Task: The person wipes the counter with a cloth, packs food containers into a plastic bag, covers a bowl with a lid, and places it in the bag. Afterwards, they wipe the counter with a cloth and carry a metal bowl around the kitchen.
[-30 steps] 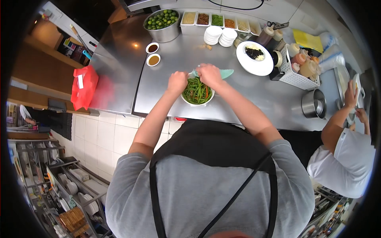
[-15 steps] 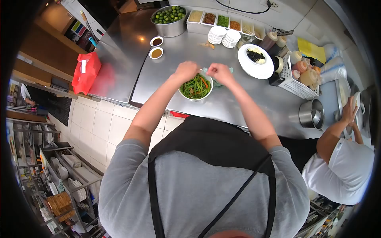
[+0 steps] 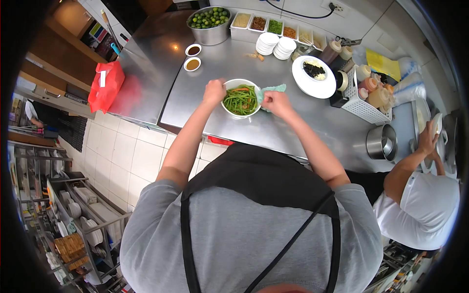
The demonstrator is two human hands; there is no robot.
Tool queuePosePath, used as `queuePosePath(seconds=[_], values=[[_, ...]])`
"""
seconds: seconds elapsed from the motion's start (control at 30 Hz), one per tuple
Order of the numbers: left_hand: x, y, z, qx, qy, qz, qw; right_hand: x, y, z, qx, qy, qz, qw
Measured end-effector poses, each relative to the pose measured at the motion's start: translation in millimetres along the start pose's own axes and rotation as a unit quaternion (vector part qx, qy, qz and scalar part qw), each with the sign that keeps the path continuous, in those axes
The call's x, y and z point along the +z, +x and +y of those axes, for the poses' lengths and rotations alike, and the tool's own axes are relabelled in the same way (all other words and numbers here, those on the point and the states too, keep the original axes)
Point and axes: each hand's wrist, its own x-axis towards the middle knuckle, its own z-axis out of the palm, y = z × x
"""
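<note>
Steel counter along tiled wall; pale tiled floor.

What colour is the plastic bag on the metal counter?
The bag is red, seen best in the head view.

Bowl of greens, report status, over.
Left hand at left rim of bowl. Right hand pinching green cloth, right side. Greens uncovered, nothing over them.

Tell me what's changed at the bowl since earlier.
Both hands, close together at the far rim of the bowl, have parted: left hand at its left side, right hand holding the cloth at its right. The bowl looks turned counterclockwise. Plate and limes stayed put.
</note>
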Motion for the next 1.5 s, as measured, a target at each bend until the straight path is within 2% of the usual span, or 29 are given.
queuePosePath(seconds=[0.03, 0.07, 0.13, 0.17, 0.23, 0.27, 0.3, 0.33, 0.37, 0.4, 0.47, 0.5, 0.57, 0.63, 0.67, 0.7, 0.73, 0.77, 0.8, 0.87, 0.93, 0.97, 1.03, 1.07, 1.13, 1.27, 1.33, 1.37, 1.5], values=[[-1.6, -2.5, -2.5, -0.001, -0.001, 0.000, 1.000, -5.5, -2.4, 0.4, 0.034, 0.053, -0.071, 0.995], [-3.4, -4.4, -5.0, -0.011, -0.025, -0.004, 1.000, -10.1, -2.3, -0.8, 0.033, 0.052, -0.071, 0.996], [-3.9, -8.5, -11.9, -0.019, -0.049, -0.007, 0.999, -21.2, -1.9, -5.4, 0.080, 0.160, 0.049, 0.983], [-4.8, -9.4, -13.4, -0.037, -0.082, -0.023, 0.996, -16.5, 0.0, -7.8, 0.066, 0.168, 0.062, 0.982], [1.0, -8.2, -20.8, -0.060, -0.133, -0.038, 0.989, 17.3, 5.6, 16.3, -0.049, 0.221, 0.026, 0.974], [4.2, -7.5, -24.5, -0.061, -0.151, -0.037, 0.986, 11.7, -3.9, 3.1, 0.009, 0.219, -0.046, 0.975], [0.0, -10.8, -21.2, -0.023, -0.122, -0.005, 0.992, 10.9, -6.6, 2.8, -0.019, 0.225, -0.058, 0.972], [17.0, -7.2, -37.7, -0.031, -0.125, 0.007, 0.992, -3.5, -11.2, -6.2, -0.004, 0.173, -0.068, 0.983], [14.7, -9.4, -39.0, -0.022, -0.120, 0.009, 0.992, -17.8, -14.5, -8.1, -0.052, 0.117, -0.024, 0.991], [-2.2, -17.4, -22.8, -0.083, -0.194, -0.009, 0.977, -34.9, -13.3, -7.1, -0.095, 0.059, 0.013, 0.994], [29.5, -10.6, -63.7, -0.128, -0.281, -0.028, 0.951, -101.5, -15.4, -36.4, -0.092, 0.044, 0.028, 0.994], [8.6, -19.8, -46.8, -0.158, -0.373, -0.065, 0.912, -131.2, -11.3, -38.8, -0.143, -0.012, 0.095, 0.985], [-1.6, -28.8, -39.4, -0.192, -0.481, -0.080, 0.852, -202.4, -4.3, -53.1, -0.178, -0.054, 0.237, 0.953], [-3.3, -34.8, -36.6, -0.204, -0.532, -0.076, 0.818, -286.1, -15.2, -83.4, -0.193, -0.068, 0.354, 0.912], [-5.2, -36.8, -35.7, -0.195, -0.534, -0.078, 0.819, -323.1, -9.4, -75.4, -0.256, -0.032, 0.438, 0.861], [-7.6, -38.3, -34.0, -0.210, -0.562, -0.087, 0.795, -364.0, -19.7, -91.6, -0.252, -0.076, 0.483, 0.835], [-8.5, -39.6, -33.3, -0.225, -0.589, -0.095, 0.770, -407.0, -13.8, -79.9, -0.287, -0.161, 0.537, 0.776], [-8.4, -40.5, -33.4, -0.219, -0.593, -0.096, 0.769, -442.0, -15.3, -79.0, -0.199, -0.182, 0.589, 0.762], [-7.7, -40.2, -34.1, -0.224, -0.596, -0.098, 0.765, -475.1, -21.0, -88.7, -0.170, -0.187, 0.607, 0.753], [-6.5, -40.2, -34.7, -0.227, -0.604, -0.097, 0.758, -540.5, -14.2, -87.3, -0.185, -0.303, 0.680, 0.641], [-7.5, -37.3, -34.1, -0.240, -0.601, -0.103, 0.755, -572.7, -21.5, -117.6, -0.200, -0.341, 0.677, 0.621], [-8.7, -36.6, -31.8, -0.237, -0.603, -0.099, 0.755, -582.8, -22.0, -131.6, -0.204, -0.340, 0.678, 0.618], [-11.0, -36.2, -27.1, -0.223, -0.611, -0.088, 0.754, -597.1, -20.3, -152.7, -0.114, -0.346, 0.669, 0.648], [-10.7, -35.3, -27.6, -0.223, -0.611, -0.087, 0.755, -603.6, -18.2, -157.4, -0.115, -0.345, 0.669, 0.648], [-7.5, -32.7, -28.2, -0.235, -0.605, -0.084, 0.757, -616.1, -12.6, -163.2, -0.062, -0.341, 0.551, 0.759], [-3.9, -30.7, -29.8, -0.240, -0.603, -0.087, 0.756, -631.7, -5.7, -163.5, -0.086, -0.332, 0.555, 0.758], [-2.9, -30.1, -32.1, -0.231, -0.618, -0.099, 0.745, -636.1, -5.8, -163.5, -0.104, -0.355, 0.574, 0.731], [-3.2, -30.0, -32.3, -0.232, -0.619, -0.099, 0.744, -638.0, -7.0, -163.2, -0.097, -0.323, 0.547, 0.766], [-3.7, -28.2, -32.9, -0.243, -0.602, -0.106, 0.754, -644.5, 0.9, -156.6, -0.121, -0.318, 0.481, 0.808]])
